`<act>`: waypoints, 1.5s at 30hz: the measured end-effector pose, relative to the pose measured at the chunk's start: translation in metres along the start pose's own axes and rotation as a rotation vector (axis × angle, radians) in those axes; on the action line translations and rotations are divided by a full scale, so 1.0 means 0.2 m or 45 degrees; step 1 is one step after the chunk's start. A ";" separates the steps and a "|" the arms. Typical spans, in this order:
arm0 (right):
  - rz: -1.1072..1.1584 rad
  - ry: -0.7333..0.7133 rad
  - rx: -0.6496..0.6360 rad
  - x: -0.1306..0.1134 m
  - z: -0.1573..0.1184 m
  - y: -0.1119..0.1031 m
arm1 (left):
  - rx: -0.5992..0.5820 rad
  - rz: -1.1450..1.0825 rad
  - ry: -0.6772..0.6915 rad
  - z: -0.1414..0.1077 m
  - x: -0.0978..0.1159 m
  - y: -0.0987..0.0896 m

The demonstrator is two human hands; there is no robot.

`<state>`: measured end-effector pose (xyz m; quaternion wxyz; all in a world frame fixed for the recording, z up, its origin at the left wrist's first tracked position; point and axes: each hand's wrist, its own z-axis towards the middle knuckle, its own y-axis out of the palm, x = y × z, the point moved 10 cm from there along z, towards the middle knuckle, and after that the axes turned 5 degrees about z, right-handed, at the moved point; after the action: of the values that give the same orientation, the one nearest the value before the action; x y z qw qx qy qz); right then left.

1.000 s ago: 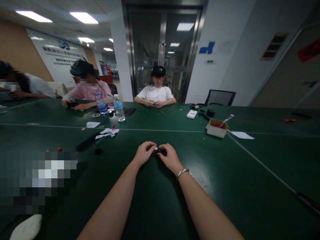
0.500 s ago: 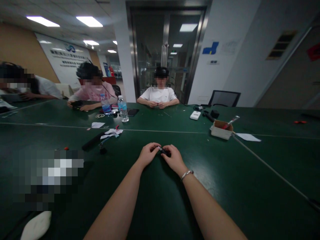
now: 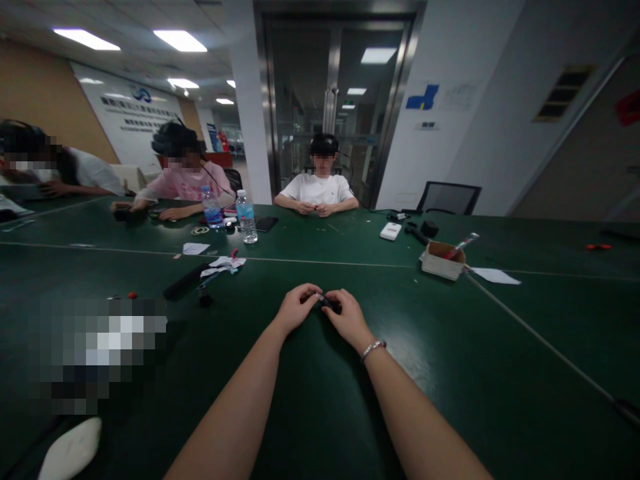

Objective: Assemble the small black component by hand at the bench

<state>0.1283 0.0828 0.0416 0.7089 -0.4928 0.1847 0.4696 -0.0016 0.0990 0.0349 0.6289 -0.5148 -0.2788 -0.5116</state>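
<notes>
Between my two hands is a small, slim black object with a pale, shiny end, too small to name with certainty. My right hand is closed around its dark body, thumb and fingers pinching it. At the pale end, my left hand pinches with thumb and forefinger. Both hands rest close to the green tabletop, near the middle of the table. A bracelet circles my right wrist.
Beyond my hands stand two water bottles. A small open box holding a red-and-clear item is to the right, near a white device. Left lie crumpled papers and a white object. Several people sit across the table.
My hands and the small object stay almost where they were. Across the table at left, the person in pink has moved a hand with a dark object farther left.
</notes>
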 end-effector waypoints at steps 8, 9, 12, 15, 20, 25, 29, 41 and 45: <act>-0.015 0.018 -0.001 0.00 0.00 0.00 | 0.056 0.092 0.039 0.01 -0.01 -0.03; -0.015 0.021 -0.003 0.00 0.00 0.00 | 0.079 0.137 0.055 0.01 -0.01 -0.04; -0.016 0.023 -0.002 0.00 0.00 0.00 | 0.062 0.108 0.055 0.01 0.00 -0.03; -0.016 0.018 0.002 0.00 0.00 0.00 | 0.023 0.038 0.047 0.01 0.00 -0.01; -0.014 0.014 -0.006 0.00 0.00 0.00 | -0.008 -0.020 0.024 0.01 -0.02 0.00; -0.023 0.021 -0.015 -0.01 0.00 0.00 | -0.026 -0.047 -0.029 0.02 -0.07 0.00; -0.026 0.020 -0.015 0.00 0.00 0.00 | 0.015 -0.023 -0.030 0.02 -0.07 -0.02; -0.028 0.016 -0.004 0.01 -0.01 0.00 | -0.004 0.048 0.000 0.02 -0.05 -0.01; -0.034 0.019 -0.016 0.00 0.00 0.01 | 0.036 0.085 -0.005 0.02 -0.04 -0.03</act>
<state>0.1273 0.0819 0.0410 0.7105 -0.5033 0.1804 0.4576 -0.0086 0.1056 0.0307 0.6524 -0.5159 -0.2700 -0.4850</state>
